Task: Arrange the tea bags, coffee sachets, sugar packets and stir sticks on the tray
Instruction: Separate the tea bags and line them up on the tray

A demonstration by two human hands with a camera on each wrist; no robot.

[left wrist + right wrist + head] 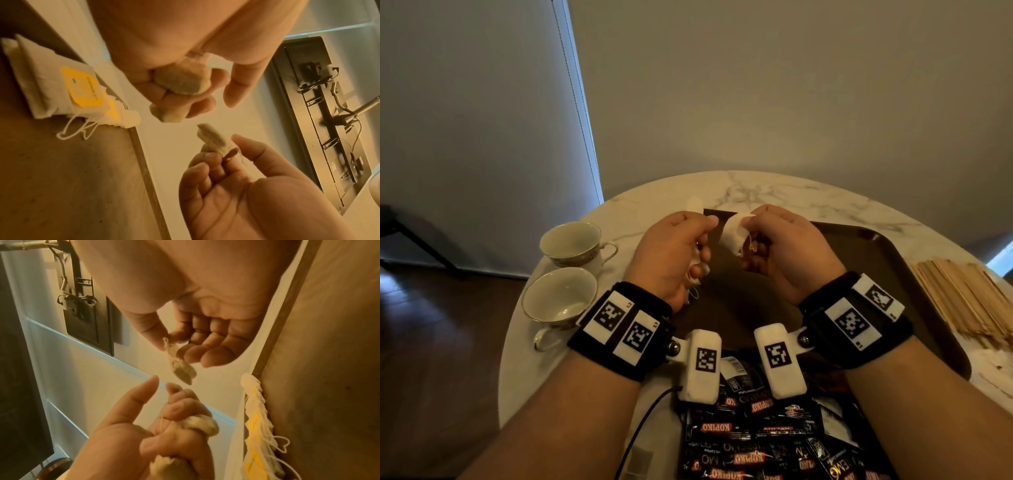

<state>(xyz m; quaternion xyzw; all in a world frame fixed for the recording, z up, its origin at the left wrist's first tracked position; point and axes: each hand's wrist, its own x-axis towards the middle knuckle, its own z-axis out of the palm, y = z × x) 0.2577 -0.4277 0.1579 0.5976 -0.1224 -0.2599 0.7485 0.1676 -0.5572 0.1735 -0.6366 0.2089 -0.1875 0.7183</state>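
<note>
Nearest the person, a heap of black coffee sachets (767,442) lies on the marble table (774,192) at the tray's near edge, some maybe overlapping the rim; hard to tell under the wrist rigs.

Above the brown tray (893,274), both hands are raised. The left hand (674,253) has its lower fingers curled tight round a bunch of tea bags (180,84), thumb and forefinger free. It looks like a held stock to deal from. The right hand (780,250) pinches a single tea bag (734,233) between thumb and fingertips, other fingers loosely bent, string loops hanging. Probably just separated from the bunch for placing.

On the tray's far left corner sits a row of tea bags (68,87) with yellow tags, overlapped along the rim, strings trailing inward. The pinched bag likely joins that row. The rest of the visible tray floor is bare.

Left of the tray, two teacups (571,270) stand on the table, both empty. Right of the tray is a pile of wooden stir sticks (962,301), not yet on it. Sugar packets not seen.
</note>
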